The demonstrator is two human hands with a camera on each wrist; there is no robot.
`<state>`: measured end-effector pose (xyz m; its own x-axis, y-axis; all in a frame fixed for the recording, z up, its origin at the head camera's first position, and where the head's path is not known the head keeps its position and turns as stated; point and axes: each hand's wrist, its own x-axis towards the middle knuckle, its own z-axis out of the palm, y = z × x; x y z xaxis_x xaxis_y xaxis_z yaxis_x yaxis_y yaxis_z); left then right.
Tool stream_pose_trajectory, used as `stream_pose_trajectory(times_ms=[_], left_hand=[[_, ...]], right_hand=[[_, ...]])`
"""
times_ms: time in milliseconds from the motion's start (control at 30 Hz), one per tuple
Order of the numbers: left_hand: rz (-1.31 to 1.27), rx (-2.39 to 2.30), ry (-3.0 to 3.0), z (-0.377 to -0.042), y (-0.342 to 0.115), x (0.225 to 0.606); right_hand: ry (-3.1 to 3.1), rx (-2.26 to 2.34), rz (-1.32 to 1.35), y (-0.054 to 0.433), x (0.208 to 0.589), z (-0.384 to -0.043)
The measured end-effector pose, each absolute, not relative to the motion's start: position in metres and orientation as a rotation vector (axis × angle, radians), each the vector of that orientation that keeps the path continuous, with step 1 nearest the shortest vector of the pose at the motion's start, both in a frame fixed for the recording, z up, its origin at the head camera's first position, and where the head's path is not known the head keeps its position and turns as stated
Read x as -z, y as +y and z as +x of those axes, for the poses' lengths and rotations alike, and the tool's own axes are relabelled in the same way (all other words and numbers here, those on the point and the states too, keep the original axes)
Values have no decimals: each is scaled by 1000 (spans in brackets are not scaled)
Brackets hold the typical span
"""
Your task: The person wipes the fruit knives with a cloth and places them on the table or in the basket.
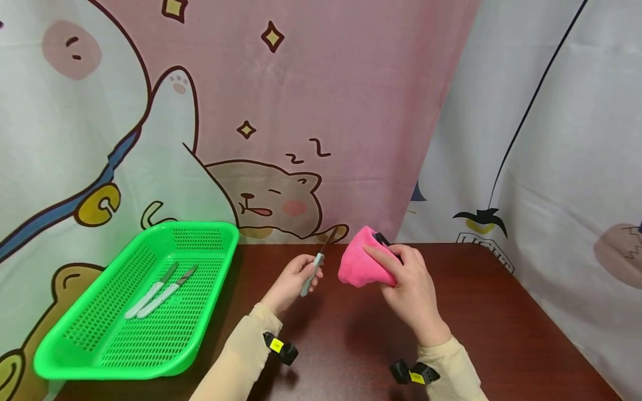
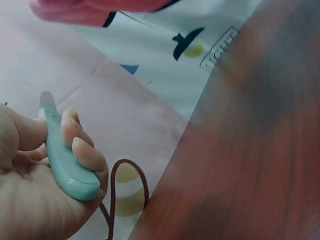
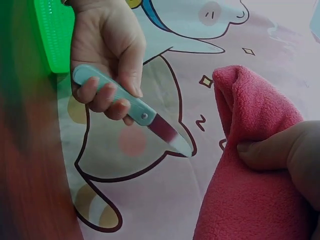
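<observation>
1. Head view: the left hand (image 1: 290, 280) has its fingers curled round the handle of a small pale blue-green-handled metal knife (image 1: 312, 274), its blade pointing up beyond them. The right hand (image 1: 413, 292) grips a folded bright-pink fleecy cloth (image 1: 365, 263), near the left fingers on their right, apart from the blade. Two white-handled metal knives (image 1: 152, 292) lie in a slotted green plastic basket (image 1: 115, 372), well left of those fingers. The dark reddish-brown wooden surface (image 1: 343, 345) spreads below both hands.

2. Left wrist view: the fingers close firmly on the handle, its butt showing below them. The step looks like wiping the blade, so this steady hold behind the metal serves well.

3. Right wrist view: the blade slants out past the left fingers towards the cloth, not touching it. The right thumb presses the cloth's near face; its other fingers are hidden here. Best to fold thick layers over the blunt spine and stroke from handle towards tip, fingertips clear of the edge.
</observation>
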<state>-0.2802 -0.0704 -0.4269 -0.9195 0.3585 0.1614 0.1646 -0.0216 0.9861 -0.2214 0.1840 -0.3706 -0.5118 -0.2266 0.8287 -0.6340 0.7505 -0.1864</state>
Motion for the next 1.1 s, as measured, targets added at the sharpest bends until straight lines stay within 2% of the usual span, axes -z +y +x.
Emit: stream_pose_trajectory(times_ms=[667, 1100], left_hand=[[720, -2206, 1667, -244, -62, 432], [828, -2200, 1524, -240, -62, 433]], right_hand=[[-2126, -559, 818, 154, 387, -218], [-2181, -552, 756, 158, 385, -217]])
